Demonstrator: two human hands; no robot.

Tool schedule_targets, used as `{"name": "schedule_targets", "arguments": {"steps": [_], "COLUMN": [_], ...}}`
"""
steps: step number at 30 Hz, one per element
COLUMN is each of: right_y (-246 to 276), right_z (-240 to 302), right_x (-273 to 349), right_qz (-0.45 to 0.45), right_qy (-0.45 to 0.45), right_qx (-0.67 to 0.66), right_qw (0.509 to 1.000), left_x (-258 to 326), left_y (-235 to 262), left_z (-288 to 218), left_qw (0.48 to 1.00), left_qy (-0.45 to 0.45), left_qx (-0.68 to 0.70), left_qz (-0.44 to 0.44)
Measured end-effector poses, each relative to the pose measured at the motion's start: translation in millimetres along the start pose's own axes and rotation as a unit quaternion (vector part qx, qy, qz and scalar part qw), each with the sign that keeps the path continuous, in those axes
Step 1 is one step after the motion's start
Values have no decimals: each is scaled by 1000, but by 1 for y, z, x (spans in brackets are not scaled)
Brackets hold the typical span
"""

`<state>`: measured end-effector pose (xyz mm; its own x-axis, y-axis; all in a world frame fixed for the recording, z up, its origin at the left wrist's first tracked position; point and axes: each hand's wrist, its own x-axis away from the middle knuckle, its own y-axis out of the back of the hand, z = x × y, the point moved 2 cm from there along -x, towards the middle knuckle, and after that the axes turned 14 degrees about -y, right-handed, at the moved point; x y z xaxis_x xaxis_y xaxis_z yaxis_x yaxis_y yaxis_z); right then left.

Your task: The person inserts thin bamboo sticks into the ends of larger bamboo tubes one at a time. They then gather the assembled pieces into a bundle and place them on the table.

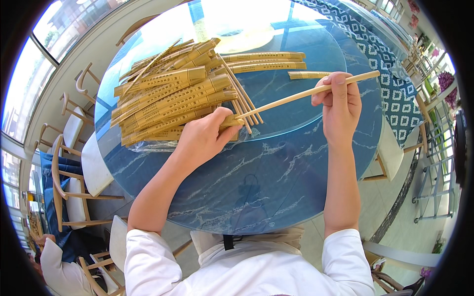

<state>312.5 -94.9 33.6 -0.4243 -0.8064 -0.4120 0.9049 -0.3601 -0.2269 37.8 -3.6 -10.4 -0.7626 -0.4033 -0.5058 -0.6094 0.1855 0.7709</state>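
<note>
Remotely, I am watching two bare hands working above a round, blue, white-veined counter (276, 197). The left hand (203, 137) is reaching in at the near edge of the heap; its thumb and forefinger are clamping on one end of a gold sleeve (231, 121). The right hand (341, 111) is holding pale wooden chopsticks (296, 94) well out to the right, thumb and fingers pressing together on them near their far end, and the tip is jutting past the grip. I am seeing them slanting upward from left to right, their lower end meeting the sleeve at the left hand; whether one stick or two are being gripped, I cannot tell.

Beside the left hand, a heap of gold sleeves (173, 93) is lying across the left part of the counter, some crossing others, with clear plastic (155, 147) showing under its near edge. Several loose sticks (241, 96) are resting against its right side. A few sleeves (266, 66) are stretching rightward beyond the heap, and a short-looking one (307, 75) is lying just behind the right hand. Patterned blue-and-white cloth (397, 101) is hanging at the right, and wooden chairs (58, 190) are standing at the left.
</note>
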Motion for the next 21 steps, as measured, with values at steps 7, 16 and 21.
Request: {"name": "schedule_targets", "arguments": {"steps": [7, 16, 21], "right_y": [-1, 1, 2], "right_z": [1, 1, 0], "right_x": [2, -1, -2], "right_qz": [13, 26, 32], "right_qy": [4, 2, 1], "right_qx": [12, -14, -26], "right_qw": [1000, 1000, 999], "left_x": [0, 1, 1], "left_y": [-1, -1, -1], "left_z": [0, 1, 2], "left_qw": [1000, 1000, 1000], "left_qy": [-5, 1, 4], "left_qx": [-10, -6, -3], "left_qz": [3, 6, 8]}}
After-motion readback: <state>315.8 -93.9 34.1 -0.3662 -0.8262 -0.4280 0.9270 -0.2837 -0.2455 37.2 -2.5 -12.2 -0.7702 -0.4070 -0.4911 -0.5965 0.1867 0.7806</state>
